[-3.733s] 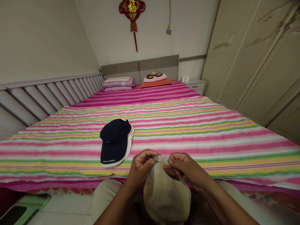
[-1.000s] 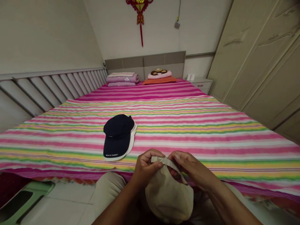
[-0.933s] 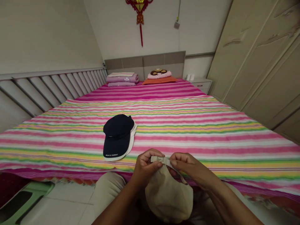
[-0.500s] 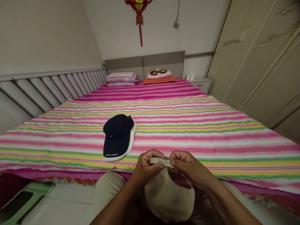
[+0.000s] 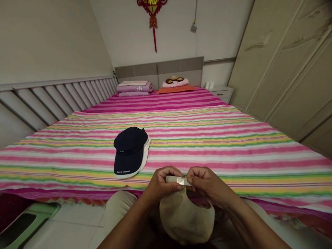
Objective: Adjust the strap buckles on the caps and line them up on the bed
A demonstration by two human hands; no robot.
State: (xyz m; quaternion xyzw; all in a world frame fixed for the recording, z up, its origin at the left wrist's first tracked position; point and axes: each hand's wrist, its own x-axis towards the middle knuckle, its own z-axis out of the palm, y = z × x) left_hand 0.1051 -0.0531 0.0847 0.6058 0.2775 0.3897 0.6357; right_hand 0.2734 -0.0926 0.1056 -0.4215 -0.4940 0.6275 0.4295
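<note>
Head view: a beige cap [image 5: 186,219] hangs over the lap at the near edge of the bed [image 5: 220,162], with its strap [image 5: 171,178] drawn nearly straight between 2 hands. A shiny buckle [image 5: 180,181] sits on the strap between the fingertips. The likeliest trouble, I judge, is the strap end sliding out of the buckle, caused by uneven pulling or a loosened pinch; the cap's hanging weight could also twist the strap.

The left hand [image 5: 160,183] is closed, thumb below and fingers above, pinching the strap just left of the buckle. The right hand [image 5: 203,180] is closed too, gripping the strap just right of it between thumb and curled forefinger; its other fingers are partly hidden.

Farther left on the bed lies a navy cap [image 5: 131,148], with a white brim [image 5: 146,152] showing along its right side. At the far end are folded purple bedding [image 5: 135,89] and a pink pillow [image 5: 176,83].
</note>
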